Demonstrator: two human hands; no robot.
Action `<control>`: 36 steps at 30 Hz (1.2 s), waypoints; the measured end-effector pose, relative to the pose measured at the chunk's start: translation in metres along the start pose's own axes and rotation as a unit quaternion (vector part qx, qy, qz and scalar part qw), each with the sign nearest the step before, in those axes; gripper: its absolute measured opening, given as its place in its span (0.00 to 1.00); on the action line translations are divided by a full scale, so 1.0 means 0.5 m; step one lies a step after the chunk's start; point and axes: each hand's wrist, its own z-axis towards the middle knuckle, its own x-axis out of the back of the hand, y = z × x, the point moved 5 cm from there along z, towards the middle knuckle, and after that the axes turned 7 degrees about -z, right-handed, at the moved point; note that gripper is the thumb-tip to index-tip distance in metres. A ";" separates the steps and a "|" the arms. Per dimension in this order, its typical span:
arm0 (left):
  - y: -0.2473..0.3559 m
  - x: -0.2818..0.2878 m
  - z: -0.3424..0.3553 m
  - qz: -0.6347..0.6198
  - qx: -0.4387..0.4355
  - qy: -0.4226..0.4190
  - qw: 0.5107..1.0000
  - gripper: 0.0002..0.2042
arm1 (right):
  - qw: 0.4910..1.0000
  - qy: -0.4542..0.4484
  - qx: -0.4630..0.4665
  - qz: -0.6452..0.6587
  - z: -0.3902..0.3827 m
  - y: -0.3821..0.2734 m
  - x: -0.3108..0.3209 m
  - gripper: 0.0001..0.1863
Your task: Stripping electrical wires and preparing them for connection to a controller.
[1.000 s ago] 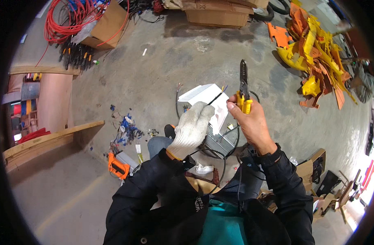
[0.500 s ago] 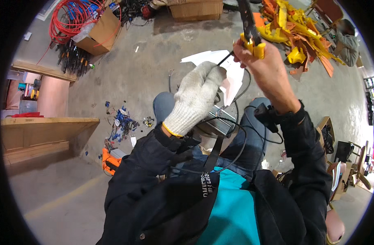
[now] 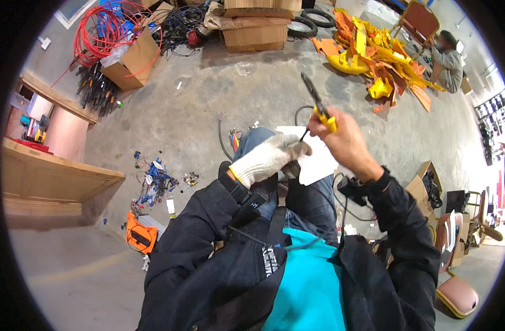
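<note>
My right hand (image 3: 343,140), bare, is closed round a pair of yellow-handled pliers (image 3: 315,96), whose long dark nose points up and away. In a white knitted glove, my left hand (image 3: 272,158) pinches a black cable (image 3: 304,134) that runs up toward the right fingers. A white curved plastic piece (image 3: 320,163) lies over my knees, just beneath both hands. Another dark cable (image 3: 224,144) trails on the floor beyond my left knee. The gloved fingers hide part of the cable they grip.
Yellow and orange plastic panels (image 3: 382,55) are heaped at the far right, near a seated person (image 3: 448,66). Cardboard boxes (image 3: 254,37) stand at the back. Coiled red cable (image 3: 101,38) sits at the far left. Wire scraps (image 3: 157,182) and an orange case (image 3: 140,234) lie left.
Both hands have come lower and nearer my lap; the pliers now tilt up to the left. The view has shifted, showing more of the far floor. The finned metal part is now mostly hidden.
</note>
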 end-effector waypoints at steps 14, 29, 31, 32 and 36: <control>0.241 0.055 -0.287 0.303 0.111 0.065 0.944 0.17 | 0.984 -0.127 -0.071 0.100 -0.037 0.036 -0.116 0.10; 0.196 0.378 -0.229 -0.116 -0.197 0.256 0.939 0.15 | 0.971 -0.141 -0.121 0.150 -0.035 0.104 -0.101 0.08; 0.228 0.395 -0.179 -0.164 -0.253 0.235 0.924 0.13 | 0.974 -0.136 -0.117 0.135 -0.037 0.110 -0.091 0.07; 0.257 0.388 -0.176 -0.197 -0.262 0.235 0.915 0.12 | 0.974 -0.140 -0.108 0.141 -0.030 0.109 -0.098 0.07; 0.352 0.182 -0.104 -0.067 -0.252 0.288 0.922 0.11 | 0.974 -0.125 -0.133 0.136 -0.037 0.111 -0.078 0.08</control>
